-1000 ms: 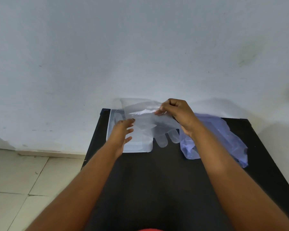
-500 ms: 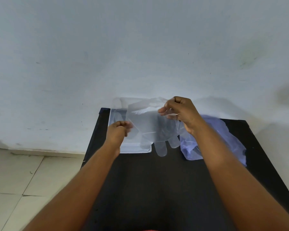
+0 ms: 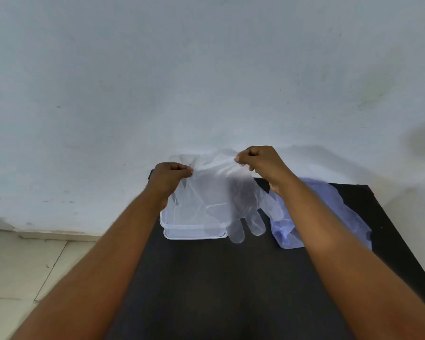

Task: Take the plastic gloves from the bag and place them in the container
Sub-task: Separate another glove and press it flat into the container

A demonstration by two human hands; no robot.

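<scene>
Both hands, left hand (image 3: 171, 175) and right hand (image 3: 260, 160), pinch the glove (image 3: 221, 192) by its cuff, spread above the tub (image 3: 194, 233) on the bench (image 3: 231, 278); I'd lower it evenly so its dangling fingers fold inside, clear of the bag (image 3: 329, 209)

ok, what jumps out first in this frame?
Both hands, left and right, pinch a clear glove and hold it stretched above the container at the table's far left. Its fingers dangle past the container's right edge. The bluish bag lies crumpled to the right.
</scene>
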